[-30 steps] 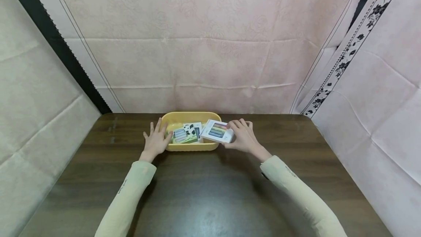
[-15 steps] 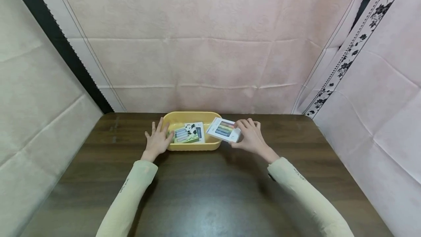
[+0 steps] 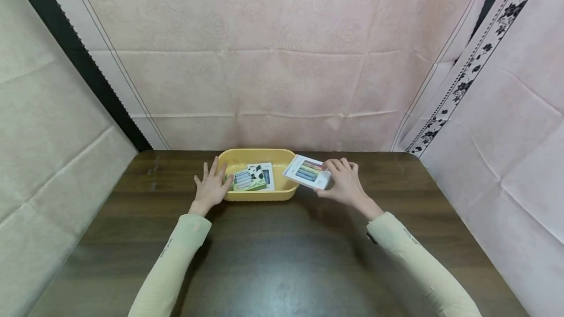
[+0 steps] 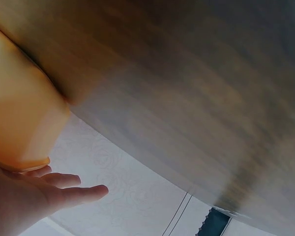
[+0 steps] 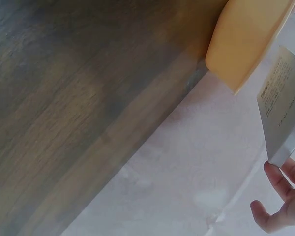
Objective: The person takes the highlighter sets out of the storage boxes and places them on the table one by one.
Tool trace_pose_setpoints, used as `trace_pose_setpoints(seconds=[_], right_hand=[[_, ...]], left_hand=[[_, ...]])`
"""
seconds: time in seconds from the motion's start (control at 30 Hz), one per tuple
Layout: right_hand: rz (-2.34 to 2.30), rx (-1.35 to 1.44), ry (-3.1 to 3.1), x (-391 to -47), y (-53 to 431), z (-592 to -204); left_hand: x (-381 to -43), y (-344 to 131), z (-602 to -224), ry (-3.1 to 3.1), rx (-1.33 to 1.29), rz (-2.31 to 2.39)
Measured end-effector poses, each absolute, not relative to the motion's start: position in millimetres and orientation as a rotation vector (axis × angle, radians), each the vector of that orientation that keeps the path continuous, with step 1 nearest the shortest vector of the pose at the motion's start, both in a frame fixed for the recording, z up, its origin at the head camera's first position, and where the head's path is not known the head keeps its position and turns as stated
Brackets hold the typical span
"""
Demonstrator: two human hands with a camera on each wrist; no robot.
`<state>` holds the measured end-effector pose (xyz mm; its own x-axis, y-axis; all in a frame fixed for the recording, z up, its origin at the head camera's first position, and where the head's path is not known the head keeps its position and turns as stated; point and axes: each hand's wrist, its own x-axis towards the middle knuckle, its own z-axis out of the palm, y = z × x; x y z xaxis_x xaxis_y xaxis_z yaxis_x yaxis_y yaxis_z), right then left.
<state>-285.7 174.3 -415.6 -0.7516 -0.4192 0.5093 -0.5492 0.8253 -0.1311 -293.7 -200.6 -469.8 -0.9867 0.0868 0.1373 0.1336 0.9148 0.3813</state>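
Observation:
In the head view, my right hand [image 3: 345, 184] pinches the right end of a flat white box [image 3: 307, 172] with a window of pastel-coloured sticks. That white box is raised and tilted, overlapping the right end of a yellow plastic basket [image 3: 259, 198]. Its printed back [image 5: 282, 101] shows in the right wrist view, with fingertips at one corner. My left hand [image 3: 208, 192], fingers straight and spread, rests on the basket's left rim. Within the basket lie a green-and-white box [image 3: 247, 180] with a black-patched cow print and a white box [image 3: 269, 172] partly beneath it.
The basket stands near the far edge of a dark wooden table [image 3: 273, 253]. Behind it hangs a pale cloth [image 3: 264, 87], and more cloth [image 3: 506, 160] encloses the sides.
My right hand has carried the white box rightward, from over the basket to its right end. The left hand stays at the left rim.

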Motion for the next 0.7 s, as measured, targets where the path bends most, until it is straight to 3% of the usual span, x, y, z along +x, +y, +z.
trace_pose_setpoints(seconds=[0.7], right_hand=[[0.419, 0.622, -2.573, -278.9, 197.6, -423.5]], left_hand=[[-293.7, -200.6, -470.6, -2.958, -0.164, -0.613]])
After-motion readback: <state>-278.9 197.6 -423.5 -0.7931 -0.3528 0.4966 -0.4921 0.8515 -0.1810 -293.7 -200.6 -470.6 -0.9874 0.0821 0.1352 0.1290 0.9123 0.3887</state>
